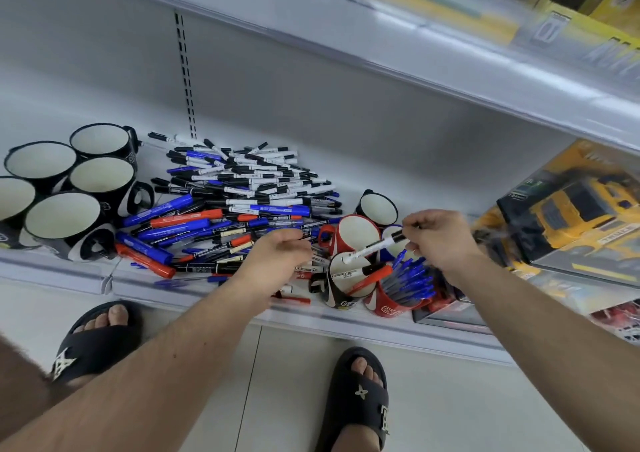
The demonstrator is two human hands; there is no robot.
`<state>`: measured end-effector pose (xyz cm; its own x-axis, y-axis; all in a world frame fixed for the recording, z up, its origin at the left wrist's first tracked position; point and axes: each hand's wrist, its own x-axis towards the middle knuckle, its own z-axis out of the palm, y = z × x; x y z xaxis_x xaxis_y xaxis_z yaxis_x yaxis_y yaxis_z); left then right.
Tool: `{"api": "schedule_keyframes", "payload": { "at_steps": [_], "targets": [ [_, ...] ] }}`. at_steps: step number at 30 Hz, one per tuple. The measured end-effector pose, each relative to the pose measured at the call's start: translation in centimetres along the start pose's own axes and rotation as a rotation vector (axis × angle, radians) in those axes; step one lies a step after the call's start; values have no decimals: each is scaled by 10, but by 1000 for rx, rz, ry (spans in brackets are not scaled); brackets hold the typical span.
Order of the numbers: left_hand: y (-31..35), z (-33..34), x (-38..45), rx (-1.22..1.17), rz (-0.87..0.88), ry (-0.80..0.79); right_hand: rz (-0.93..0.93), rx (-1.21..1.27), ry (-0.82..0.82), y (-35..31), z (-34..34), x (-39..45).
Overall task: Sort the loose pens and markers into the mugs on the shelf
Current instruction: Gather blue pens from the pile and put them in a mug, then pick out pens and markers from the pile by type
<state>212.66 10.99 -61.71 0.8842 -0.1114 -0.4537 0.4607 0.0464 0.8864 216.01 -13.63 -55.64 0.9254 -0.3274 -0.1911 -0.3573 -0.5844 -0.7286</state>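
Observation:
A big heap of black, blue and red pens and markers (242, 195) lies on the white shelf (194, 290). My right hand (438, 235) pinches a white marker with a black cap (375, 245) over a black mug (341, 285) that holds a red marker. Beside it a red mug (389, 306) is packed with blue pens. My left hand (277, 257) reaches into the near edge of the heap, fingers curled at a thin pen; what it grips is blurred. An empty red mug (356, 233) and a black mug (377, 207) stand behind.
Several empty black mugs (65, 192) cluster at the shelf's left end. Boxed yellow toy trucks (571, 216) stand on the right. An upper shelf (415, 67) overhangs. My feet in black sandals (360, 399) are on the tiled floor below.

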Motion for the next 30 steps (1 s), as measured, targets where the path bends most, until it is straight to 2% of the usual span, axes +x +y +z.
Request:
{"api": "schedule_keyframes", "payload": {
  "at_steps": [7, 9, 13, 16, 21, 25, 28, 30],
  "targets": [
    [-9, 5, 1, 20, -26, -18, -115, -382, -230, 44, 43, 10],
    [-12, 4, 3, 27, -40, -21, -160, -470, -239, 54, 54, 10],
    [-18, -3, 7, 34, -54, -10, -266, -804, -190, 57, 61, 9],
    [-22, -18, 8, 10, -76, 63, -303, -841, -191, 44, 54, 9],
    [-17, -55, 14, -141, -113, 250, -552, -795, -128, -10, 41, -5],
    [-5, -76, 16, -164, -71, 301, -658, -929, -350, -41, 69, -24],
    [0, -84, 21, -245, -77, 364, -586, -1032, -536, -50, 110, -25],
    [5, -91, 29, -246, -81, 403, -540, -1057, -593, -57, 139, -23]
  ]
}}
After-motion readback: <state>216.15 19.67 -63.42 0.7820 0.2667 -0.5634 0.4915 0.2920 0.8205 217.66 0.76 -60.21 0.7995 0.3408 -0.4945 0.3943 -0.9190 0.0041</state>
